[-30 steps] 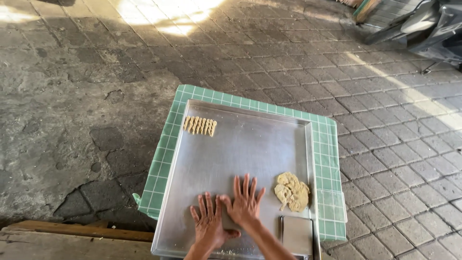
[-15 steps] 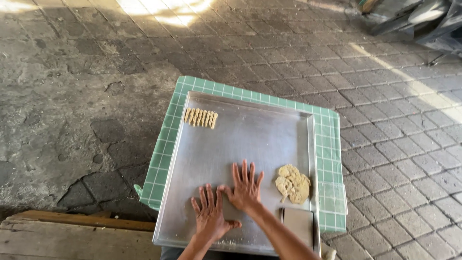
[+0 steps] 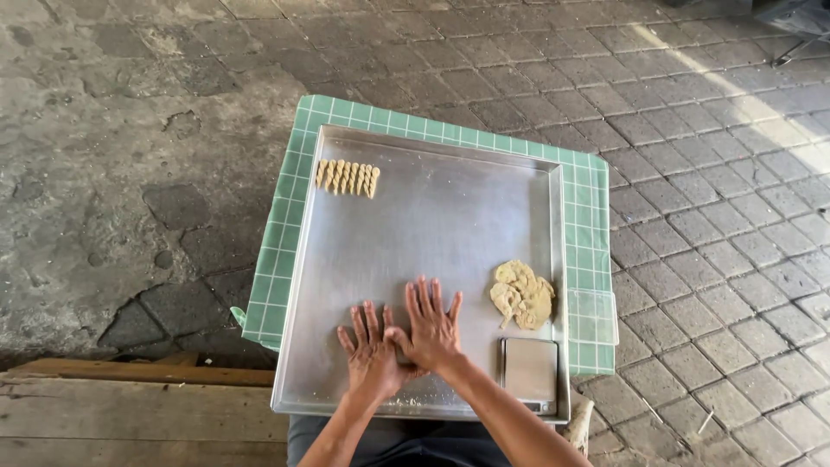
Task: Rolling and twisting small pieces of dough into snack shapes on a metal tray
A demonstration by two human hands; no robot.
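Observation:
My left hand and my right hand lie flat, fingers spread, side by side on the near part of a large metal tray. The right hand partly overlaps the left at the thumb side. Whatever is pressed beneath the palms is hidden. A pile of flat beige dough pieces lies on the tray just right of my right hand. At the tray's far left corner sits a row of several small ridged dough strips.
The tray rests on a green checked cloth over a small table. A small square metal scale stands at the tray's near right corner. A wooden plank lies at the lower left. Stone paving surrounds everything.
Both hands have slid slightly forward and back on the tray, staying flat and together. The camera view has shifted a little; the dough pieces have not moved.

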